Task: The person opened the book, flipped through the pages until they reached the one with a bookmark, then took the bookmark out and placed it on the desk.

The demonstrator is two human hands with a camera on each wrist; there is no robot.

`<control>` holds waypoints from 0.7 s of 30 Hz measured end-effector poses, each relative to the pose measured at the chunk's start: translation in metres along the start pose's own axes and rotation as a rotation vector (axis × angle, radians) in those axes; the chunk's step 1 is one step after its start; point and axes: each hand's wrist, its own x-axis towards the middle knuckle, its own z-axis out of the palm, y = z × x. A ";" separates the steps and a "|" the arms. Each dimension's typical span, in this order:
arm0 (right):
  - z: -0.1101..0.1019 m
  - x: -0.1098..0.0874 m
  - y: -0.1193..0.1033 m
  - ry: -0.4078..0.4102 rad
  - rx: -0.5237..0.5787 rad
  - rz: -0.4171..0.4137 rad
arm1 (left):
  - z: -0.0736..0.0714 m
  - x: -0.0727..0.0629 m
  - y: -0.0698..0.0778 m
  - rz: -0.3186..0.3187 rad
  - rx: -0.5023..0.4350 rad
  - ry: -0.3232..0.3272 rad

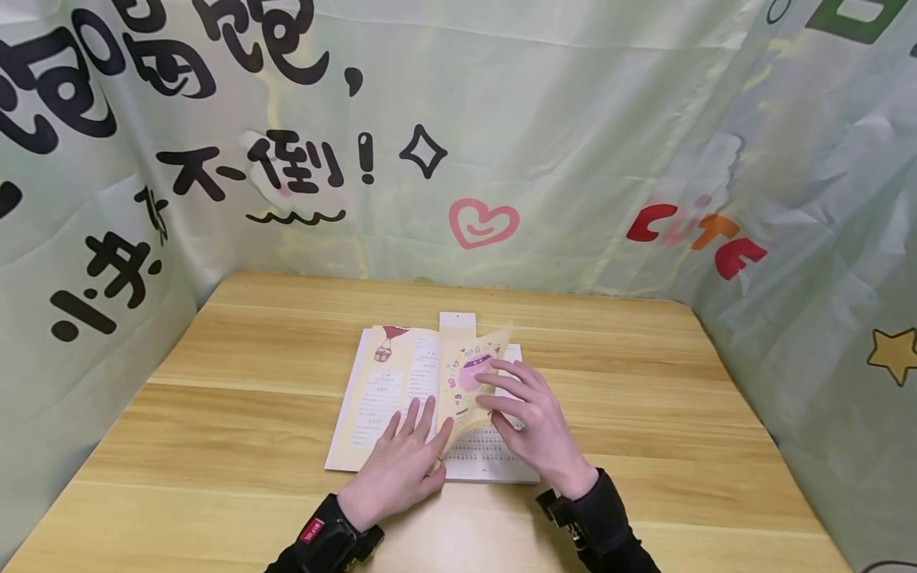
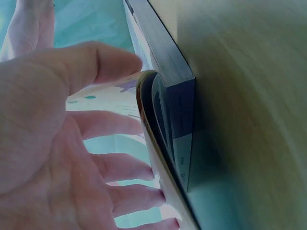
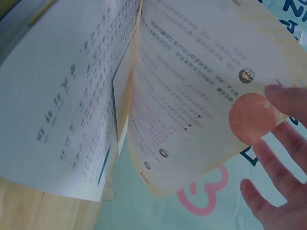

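Note:
An open book (image 1: 390,406) lies on the table, its left page printed with text and a hot-air-balloon picture. My left hand (image 1: 401,469) rests on its lower middle with fingers spread; in the left wrist view the thumb (image 2: 115,63) is by the book's lower edge. My right hand (image 1: 533,414) pinches the outer edge of a lifted page (image 1: 469,374), cream with a pink and purple drawing. From the right wrist, that page's other side shows text and an orange circle, with the thumb (image 3: 288,100) on it and fingers behind.
A white card strip (image 1: 457,320) sticks out from the book's top edge. The wooden table (image 1: 251,358) extends around the book. Behind it and at both sides hangs a printed pale green cloth (image 1: 573,159). Both wrists carry black straps (image 1: 605,517).

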 end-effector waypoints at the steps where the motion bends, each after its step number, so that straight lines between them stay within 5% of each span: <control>1: 0.001 0.000 0.000 0.017 0.006 -0.001 | 0.000 0.000 0.000 -0.002 -0.002 0.002; 6: 0.007 0.000 -0.002 0.101 0.039 0.021 | 0.002 0.002 0.001 -0.003 0.023 0.029; 12: 0.019 -0.002 -0.005 0.165 0.058 0.143 | 0.004 0.001 0.002 0.004 0.072 0.065; 21: 0.031 -0.009 -0.019 -0.123 0.213 0.420 | 0.003 0.003 0.003 -0.003 0.024 0.109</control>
